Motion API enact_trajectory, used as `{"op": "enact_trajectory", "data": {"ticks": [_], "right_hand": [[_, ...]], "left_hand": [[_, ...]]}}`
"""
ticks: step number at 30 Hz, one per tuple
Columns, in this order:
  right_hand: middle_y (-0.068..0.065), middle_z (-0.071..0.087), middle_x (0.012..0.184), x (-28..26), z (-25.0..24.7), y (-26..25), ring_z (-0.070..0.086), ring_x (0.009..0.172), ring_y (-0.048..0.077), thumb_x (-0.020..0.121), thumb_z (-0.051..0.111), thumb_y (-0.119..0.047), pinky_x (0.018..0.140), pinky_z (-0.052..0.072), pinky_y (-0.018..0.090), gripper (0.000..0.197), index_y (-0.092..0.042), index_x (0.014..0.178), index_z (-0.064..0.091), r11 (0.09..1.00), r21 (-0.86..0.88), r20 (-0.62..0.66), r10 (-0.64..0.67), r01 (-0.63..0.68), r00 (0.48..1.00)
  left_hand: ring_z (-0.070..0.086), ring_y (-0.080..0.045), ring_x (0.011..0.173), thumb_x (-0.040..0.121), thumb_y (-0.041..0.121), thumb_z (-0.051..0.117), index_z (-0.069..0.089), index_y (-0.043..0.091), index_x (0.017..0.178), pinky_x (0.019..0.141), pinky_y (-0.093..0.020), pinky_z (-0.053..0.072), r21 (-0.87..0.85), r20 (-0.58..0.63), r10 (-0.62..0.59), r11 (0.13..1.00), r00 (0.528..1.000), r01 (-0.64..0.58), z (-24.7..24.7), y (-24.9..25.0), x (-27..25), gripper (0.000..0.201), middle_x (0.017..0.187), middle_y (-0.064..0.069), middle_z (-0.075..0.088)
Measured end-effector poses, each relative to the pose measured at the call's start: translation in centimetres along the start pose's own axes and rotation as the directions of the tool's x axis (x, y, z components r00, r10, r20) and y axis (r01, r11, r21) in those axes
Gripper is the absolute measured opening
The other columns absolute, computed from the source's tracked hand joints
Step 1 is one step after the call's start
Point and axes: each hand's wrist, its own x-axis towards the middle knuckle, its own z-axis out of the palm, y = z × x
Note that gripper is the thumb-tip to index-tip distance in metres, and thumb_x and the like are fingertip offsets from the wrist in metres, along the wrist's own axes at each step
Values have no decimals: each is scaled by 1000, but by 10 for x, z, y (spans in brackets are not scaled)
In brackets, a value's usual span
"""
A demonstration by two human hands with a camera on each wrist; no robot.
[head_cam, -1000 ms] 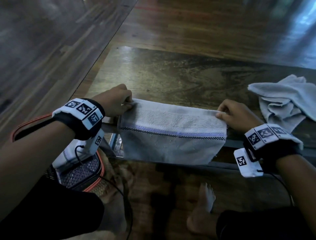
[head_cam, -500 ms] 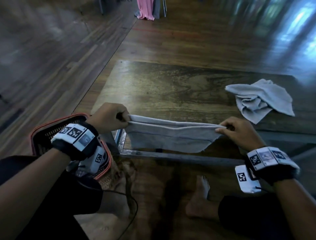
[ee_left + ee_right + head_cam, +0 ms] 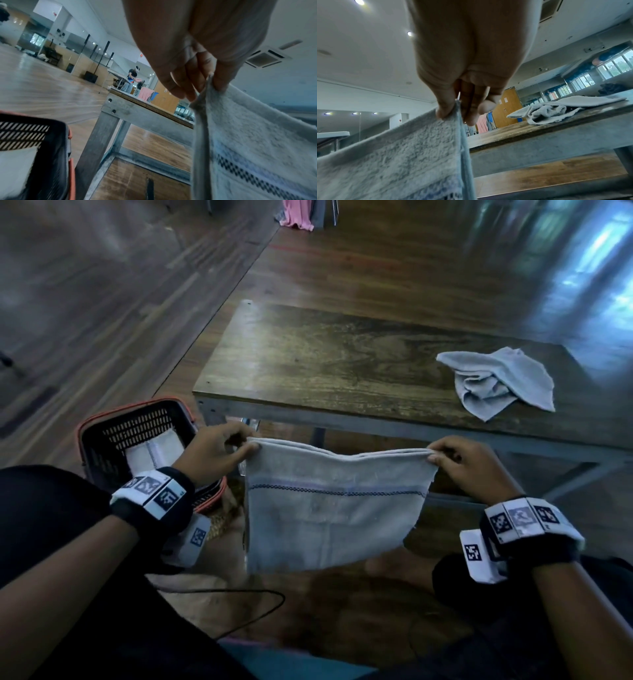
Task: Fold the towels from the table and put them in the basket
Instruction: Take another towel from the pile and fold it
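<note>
A rough, nubbly pale-grey terry-cloth towel with a woven dark checked stripe is pinched at its top corners. Beyond the grip, a matt, worn wood-topped table with a dull grey metal frame is seen; left of the grip, a black perforated plastic basket with an orange rim. Glossy wooden flooring is seen around.

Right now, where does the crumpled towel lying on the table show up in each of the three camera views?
Head: crumpled towel at upper right, on the table.
Left wrist: not in view.
Right wrist: at right of middle, on the tabletop.
Shared landmark: the held towel, pinched at its top corners.
</note>
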Motion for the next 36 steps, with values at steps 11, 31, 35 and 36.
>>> {"op": "enact_trajectory", "data": {"ticks": [11,31,35,36], "right_hand": [[-10,64,71,-1,-10,8,56,54,-12,88,61,-20,52,41,7,7,-19,82,62,946,279,54,155,-164,986],[-2,69,65,-15,-22,-5,60,49,-1,81,69,-9,47,41,6,5,-6,84,66,911,344,184,174,-229,968],[4,73,74,-15,-23,-6,68,62,9,82,69,-11,60,51,13,6,-7,86,68,923,312,208,165,-226,964],[3,73,74,-15,-24,-7,68,63,10,83,68,-11,61,52,13,5,-8,86,68,928,299,227,157,-222,961]], "left_hand": [[64,-1,72,87,23,60,64,23,86,62,-13,52,-239,154,-154,953,976,188,-14,2,20,4,84,4,68],[57,-1,49,88,23,60,60,30,79,46,-10,39,-74,242,-62,994,968,82,-29,10,11,11,61,11,67],[57,5,52,88,22,60,58,33,79,47,-4,37,-58,271,-78,994,959,97,-37,11,11,14,67,23,66],[57,6,54,88,22,60,58,32,81,48,-4,38,-47,292,-85,994,953,102,-39,12,12,12,68,23,67]]}}
